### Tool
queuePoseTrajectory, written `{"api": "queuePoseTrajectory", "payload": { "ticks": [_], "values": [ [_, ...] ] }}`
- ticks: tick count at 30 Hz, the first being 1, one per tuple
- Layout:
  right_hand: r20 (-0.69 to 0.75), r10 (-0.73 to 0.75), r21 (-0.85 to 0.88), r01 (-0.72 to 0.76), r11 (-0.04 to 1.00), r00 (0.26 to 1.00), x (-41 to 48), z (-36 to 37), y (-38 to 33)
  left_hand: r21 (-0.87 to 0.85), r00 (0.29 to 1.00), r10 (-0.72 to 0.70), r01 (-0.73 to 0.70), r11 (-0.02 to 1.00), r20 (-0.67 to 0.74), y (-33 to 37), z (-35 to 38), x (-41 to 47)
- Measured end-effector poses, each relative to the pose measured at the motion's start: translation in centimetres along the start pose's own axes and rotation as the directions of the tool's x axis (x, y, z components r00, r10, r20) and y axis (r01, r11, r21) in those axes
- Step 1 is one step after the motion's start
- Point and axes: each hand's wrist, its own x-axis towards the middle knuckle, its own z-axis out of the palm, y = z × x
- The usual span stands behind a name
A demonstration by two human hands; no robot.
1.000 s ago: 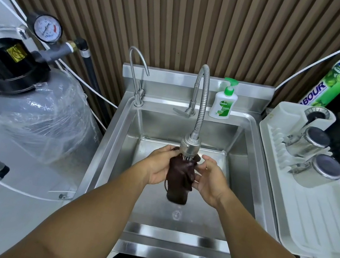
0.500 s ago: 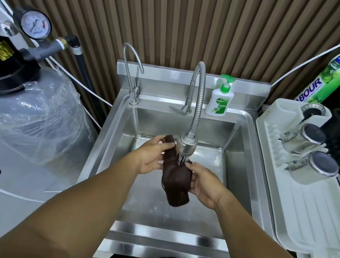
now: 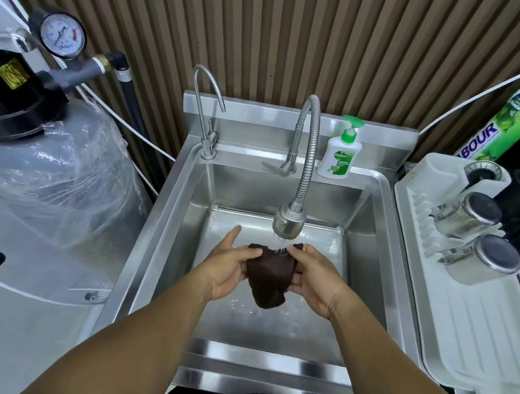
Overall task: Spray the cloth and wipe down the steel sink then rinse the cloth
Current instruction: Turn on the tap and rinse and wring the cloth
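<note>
A dark brown cloth point(image 3: 269, 274) hangs wet over the steel sink point(image 3: 176, 217), spread between both hands. My left hand point(image 3: 228, 265) holds its left edge, the thumb pressed on the fabric. My right hand point(image 3: 312, 274) pinches its right upper edge. Water falls from the flexible tap's spray head point(image 3: 288, 222) onto the top of the cloth. The lower point of the cloth dangles free above the sink floor.
A slim second tap point(image 3: 206, 108) and a soap pump bottle point(image 3: 340, 153) stand on the sink's back ledge. A white drying rack point(image 3: 483, 337) with two steel cups lies on the right. A wrapped tank point(image 3: 61, 163) with a pressure gauge stands on the left.
The hands dropped lower below the spray head and pulled apart. The cloth, bunched and vertical before, is now spread wide between them under the water.
</note>
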Motion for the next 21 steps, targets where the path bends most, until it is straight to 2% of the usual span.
{"api": "queuePoseTrajectory", "payload": {
  "ticks": [4,7,11,13,15,18,19,21],
  "values": [
    [-0.118,-0.051,-0.087,0.040,0.995,0.992,-0.1,-0.3,-0.2,-0.064,0.996,0.082,-0.084,0.994,-0.032,0.7,-0.1,0.1],
    [-0.165,-0.123,-0.078,0.111,0.991,0.979,-0.2,0.1,-0.2,-0.086,0.994,0.100,-0.103,0.991,-0.039,0.9,0.4,-0.1],
    [-0.193,-0.147,-0.058,0.138,0.989,0.970,-0.4,0.6,-0.6,0.104,0.993,0.079,-0.070,0.992,-0.085,1.1,0.6,-0.6],
    [-0.178,-0.155,-0.061,0.146,0.987,0.972,-0.5,0.6,-0.6,0.163,0.996,0.023,-0.008,0.987,-0.086,1.2,0.6,-0.8],
    [-0.155,-0.162,-0.055,0.155,0.986,0.974,-0.6,0.9,-0.6,0.198,0.995,-0.083,0.093,0.976,-0.056,1.2,0.7,-1.1],
    [-0.122,-0.145,0.005,0.147,0.989,0.982,-0.8,1.1,-0.4,0.243,0.965,-0.252,0.229,0.943,0.067,0.7,0.9,-1.6],
    [-0.111,-0.131,0.022,0.134,0.991,0.985,-0.8,1.0,-0.1,0.212,0.965,-0.241,0.215,0.953,0.104,0.6,1.0,-1.6],
    [-0.103,-0.089,0.049,0.095,0.994,0.991,-0.8,0.8,0.2,0.114,0.985,-0.130,0.117,0.987,0.113,0.3,0.9,-1.1]
  ]
}}
